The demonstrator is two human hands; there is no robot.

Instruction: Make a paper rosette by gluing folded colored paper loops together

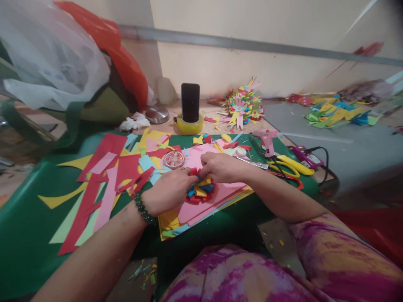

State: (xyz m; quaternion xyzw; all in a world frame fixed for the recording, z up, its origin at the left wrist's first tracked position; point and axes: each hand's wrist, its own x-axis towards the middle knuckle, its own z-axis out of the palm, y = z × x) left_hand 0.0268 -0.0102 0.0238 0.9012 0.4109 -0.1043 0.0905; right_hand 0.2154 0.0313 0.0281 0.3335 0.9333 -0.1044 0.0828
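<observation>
A round paper flower (201,188) of red, blue and yellow strips lies on a stack of pink paper sheets (226,191). My left hand (171,188), with a green bead bracelet at the wrist, grips the flower's left edge with closed fingers. From the upper right, my right hand (217,167) pinches the flower's top edge. The fingertips of both hands nearly meet there and partly cover the flower. Just beyond my left hand sits a small round ornate case (174,159).
Cut paper strips (105,161) cover the green table (28,243) at left. Scissors (255,162), a pink glue gun (267,140) and yellow-handled scissors (289,165) lie at right. A phone (190,102) stands in a yellow tape roll (189,125). Finished paper flowers (241,109) are heaped behind.
</observation>
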